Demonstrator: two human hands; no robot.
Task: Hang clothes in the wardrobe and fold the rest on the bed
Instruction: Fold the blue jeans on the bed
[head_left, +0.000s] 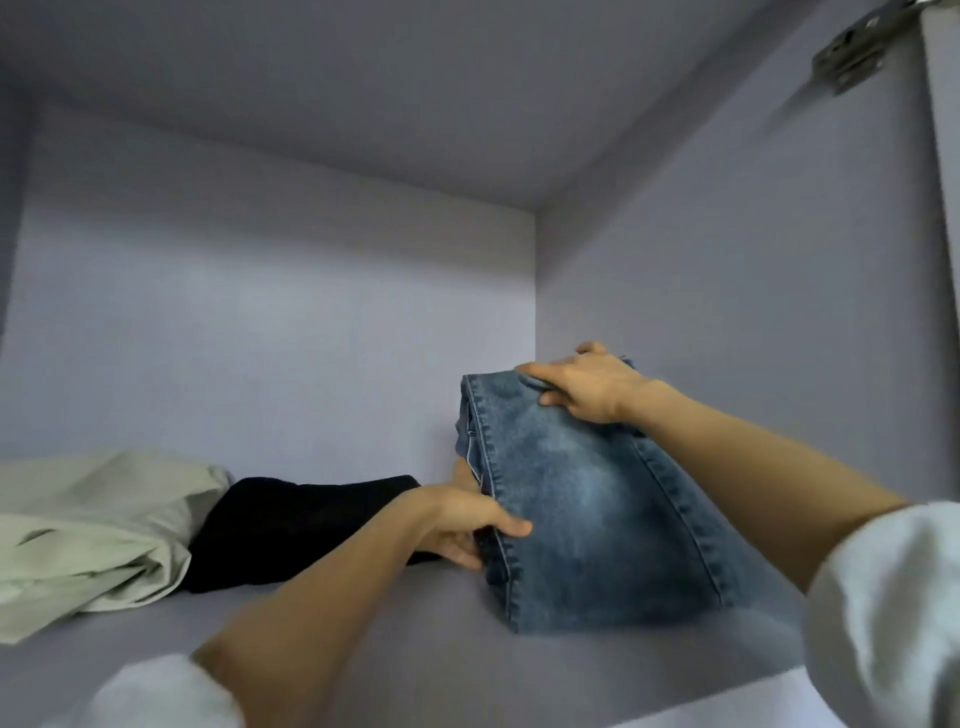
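Folded blue jeans (587, 499) stand tilted on the wardrobe shelf (395, 639), leaning toward the right wall. My left hand (462, 525) grips their lower left edge, thumb on the front and fingers behind the fold. My right hand (587, 384) holds the top edge, fingers curled over the denim. Both forearms reach up into the compartment, white sleeves pushed back.
A black folded garment (296, 525) lies on the shelf left of the jeans, touching my left wrist. A pale green crumpled cloth (98, 530) sits at the far left. The back wall (291, 322), right wall and a door hinge (857, 47) enclose the space.
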